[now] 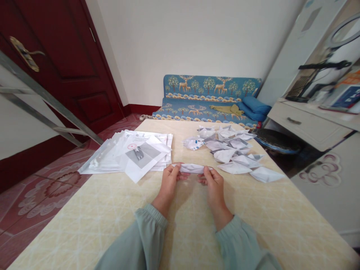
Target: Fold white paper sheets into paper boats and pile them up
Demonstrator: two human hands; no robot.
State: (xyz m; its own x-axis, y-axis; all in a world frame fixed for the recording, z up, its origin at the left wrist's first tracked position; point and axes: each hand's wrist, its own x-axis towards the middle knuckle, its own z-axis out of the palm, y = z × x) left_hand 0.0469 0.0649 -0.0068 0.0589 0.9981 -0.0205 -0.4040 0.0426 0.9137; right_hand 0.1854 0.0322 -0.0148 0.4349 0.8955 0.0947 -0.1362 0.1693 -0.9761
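Observation:
A narrow folded white paper (191, 168) is held level just above the tabletop, stretched between both hands. My left hand (171, 179) pinches its left end between thumb and fingers. At the other end my right hand (213, 181) grips it the same way. Beyond and to the right lie several folded paper boats (234, 167), white and grey, grouped close together. One boat with blue print (193, 143) sits at the left of that group. To the left of my hands, a loose printed sheet (144, 154) rests on a stack of papers (108, 152).
The table (185, 225) has a pale yellow patterned cover. Behind it stands a blue sofa (202, 107) with deer and trees. A metal ladder (56, 101) leans at the left by a red door (64, 48). A white cabinet (323, 165) and a round black stool (277, 141) are at the right.

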